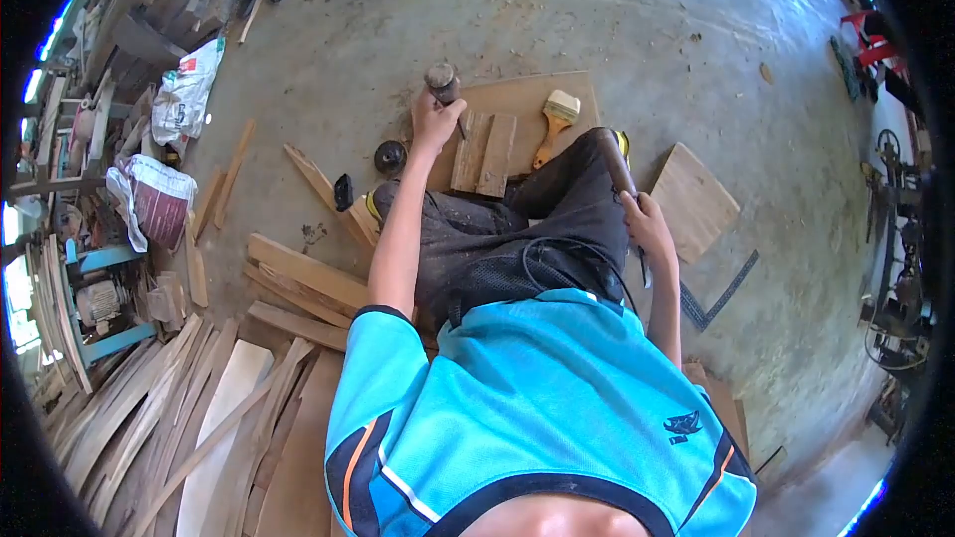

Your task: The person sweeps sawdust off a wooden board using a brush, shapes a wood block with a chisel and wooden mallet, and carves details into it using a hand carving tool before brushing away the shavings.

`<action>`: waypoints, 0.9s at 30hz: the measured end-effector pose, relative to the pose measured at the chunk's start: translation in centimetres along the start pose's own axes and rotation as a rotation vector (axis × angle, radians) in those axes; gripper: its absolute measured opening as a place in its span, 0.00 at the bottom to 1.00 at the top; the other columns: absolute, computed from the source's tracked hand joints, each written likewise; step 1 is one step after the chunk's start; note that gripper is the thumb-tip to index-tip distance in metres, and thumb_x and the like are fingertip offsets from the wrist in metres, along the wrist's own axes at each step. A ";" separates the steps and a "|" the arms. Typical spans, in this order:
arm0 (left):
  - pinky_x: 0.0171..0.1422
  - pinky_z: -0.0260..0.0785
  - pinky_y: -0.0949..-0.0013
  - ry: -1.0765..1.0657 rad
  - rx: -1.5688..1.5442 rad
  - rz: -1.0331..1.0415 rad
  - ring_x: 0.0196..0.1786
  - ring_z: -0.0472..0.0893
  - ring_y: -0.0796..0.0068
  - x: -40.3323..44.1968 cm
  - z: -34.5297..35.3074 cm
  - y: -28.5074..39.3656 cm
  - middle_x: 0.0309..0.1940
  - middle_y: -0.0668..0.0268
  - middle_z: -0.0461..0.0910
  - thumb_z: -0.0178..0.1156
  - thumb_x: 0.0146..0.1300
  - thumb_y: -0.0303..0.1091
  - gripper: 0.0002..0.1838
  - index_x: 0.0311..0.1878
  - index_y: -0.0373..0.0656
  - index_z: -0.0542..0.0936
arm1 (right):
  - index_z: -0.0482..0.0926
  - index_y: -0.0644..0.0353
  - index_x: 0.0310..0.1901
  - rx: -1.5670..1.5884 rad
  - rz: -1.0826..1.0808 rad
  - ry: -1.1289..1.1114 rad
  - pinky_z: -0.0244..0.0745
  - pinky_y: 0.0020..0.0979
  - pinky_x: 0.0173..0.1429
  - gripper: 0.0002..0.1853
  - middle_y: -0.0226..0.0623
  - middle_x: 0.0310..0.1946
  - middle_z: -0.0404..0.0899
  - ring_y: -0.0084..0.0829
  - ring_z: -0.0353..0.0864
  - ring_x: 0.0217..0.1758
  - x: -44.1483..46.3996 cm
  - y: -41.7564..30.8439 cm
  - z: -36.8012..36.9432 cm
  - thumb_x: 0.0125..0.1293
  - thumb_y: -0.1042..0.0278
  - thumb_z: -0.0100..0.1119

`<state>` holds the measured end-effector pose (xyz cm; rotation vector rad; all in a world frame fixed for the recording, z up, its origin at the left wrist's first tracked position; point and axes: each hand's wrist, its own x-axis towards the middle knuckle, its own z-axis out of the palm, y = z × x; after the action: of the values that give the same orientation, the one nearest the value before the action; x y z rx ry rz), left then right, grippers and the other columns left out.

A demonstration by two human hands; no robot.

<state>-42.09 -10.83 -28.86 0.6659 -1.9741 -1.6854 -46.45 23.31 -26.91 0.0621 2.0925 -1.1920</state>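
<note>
My left hand (pixel 436 123) is closed around a chisel (pixel 442 83) with a thick, worn wooden handle. Its narrow blade points down at the left side of a grooved wooden block (pixel 484 153); whether the tip touches it is unclear. The block lies on a flat brown board (pixel 517 91) in front of my crossed legs. Fingers wrapped, my right hand (pixel 647 226) grips a brown, rod-like wooden club (pixel 616 165) beside my right knee. A wide brush (pixel 558 122) with pale bristles and a yellowish handle rests on the board to the block's right.
A square wooden panel (pixel 695 201) and a dark metal square (pixel 715 301) lie on the floor at right. A round black object (pixel 390 157) sits left of my left forearm. Loose planks (pixel 310 270), stacked strips and sacks (pixel 164 197) crowd the left side.
</note>
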 end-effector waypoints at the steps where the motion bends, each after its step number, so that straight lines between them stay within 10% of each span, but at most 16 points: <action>1: 0.38 0.64 0.77 -0.014 0.060 0.016 0.32 0.72 0.82 -0.1 0.3 0.4 0.30 0.72 0.73 0.57 0.42 0.24 0.15 0.37 0.39 0.72 | 0.67 0.58 0.30 -0.030 -0.035 -0.004 0.54 0.20 0.18 0.15 0.23 0.17 0.60 0.16 0.58 0.17 0.2 0.1 0.1 0.60 0.53 0.46; 8: 0.36 0.66 0.73 -0.139 0.299 0.086 0.31 0.73 0.79 1.5 0.2 -1.0 0.25 0.68 0.74 0.59 0.43 0.32 0.16 0.37 0.39 0.72 | 0.67 0.69 0.31 -0.291 -0.355 -0.064 0.63 0.35 0.32 0.20 0.50 0.22 0.69 0.35 0.70 0.26 1.1 -4.8 1.8 0.59 0.54 0.47; 17: 0.35 0.68 0.69 -0.168 0.292 0.098 0.30 0.77 0.72 1.9 0.1 -1.5 0.25 0.62 0.77 0.59 0.43 0.35 0.12 0.32 0.40 0.75 | 0.66 0.70 0.34 0.084 -1.212 0.262 0.64 0.41 0.25 0.18 0.53 0.16 0.69 0.52 0.72 0.23 -3.4 -24.0 6.2 0.61 0.58 0.45; 19: 0.36 0.67 0.68 -0.161 0.386 0.096 0.31 0.77 0.70 1.6 0.0 -1.4 0.26 0.61 0.77 0.59 0.43 0.36 0.13 0.33 0.40 0.75 | 0.65 0.69 0.34 0.135 -1.180 0.242 0.65 0.40 0.24 0.17 0.53 0.15 0.69 0.54 0.71 0.22 -0.1 -19.8 9.1 0.61 0.58 0.44; 21: 0.37 0.67 0.67 -0.177 0.310 0.113 0.31 0.77 0.67 1.8 0.3 -1.3 0.26 0.59 0.77 0.59 0.42 0.38 0.15 0.33 0.40 0.74 | 0.64 0.69 0.30 -0.547 -1.077 0.085 0.65 0.40 0.22 0.16 0.51 0.12 0.68 0.52 0.71 0.19 3.9 -16.2 10.1 0.61 0.59 0.43; 24: 0.38 0.66 0.66 -0.197 0.447 0.103 0.31 0.77 0.66 1.4 0.4 -0.9 0.26 0.59 0.77 0.59 0.42 0.39 0.16 0.33 0.39 0.74 | 0.65 0.65 0.32 -0.389 -0.973 -0.022 0.61 0.31 0.21 0.16 0.44 0.14 0.66 0.32 0.68 0.15 1.9 -20.0 8.3 0.63 0.57 0.42; 27: 0.41 0.66 0.70 -0.252 0.395 0.032 0.35 0.75 0.75 1.5 0.0 -0.8 0.29 0.64 0.77 0.59 0.45 0.36 0.14 0.33 0.37 0.74 | 0.68 0.66 0.30 -0.040 -1.076 0.079 0.62 0.38 0.23 0.18 0.49 0.17 0.69 0.40 0.70 0.17 -1.5 -24.3 6.4 0.63 0.56 0.41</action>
<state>-43.21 -11.85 -29.64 0.5704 -2.5180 -1.4277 -50.75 4.89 -10.23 -1.1773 2.2365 -1.7265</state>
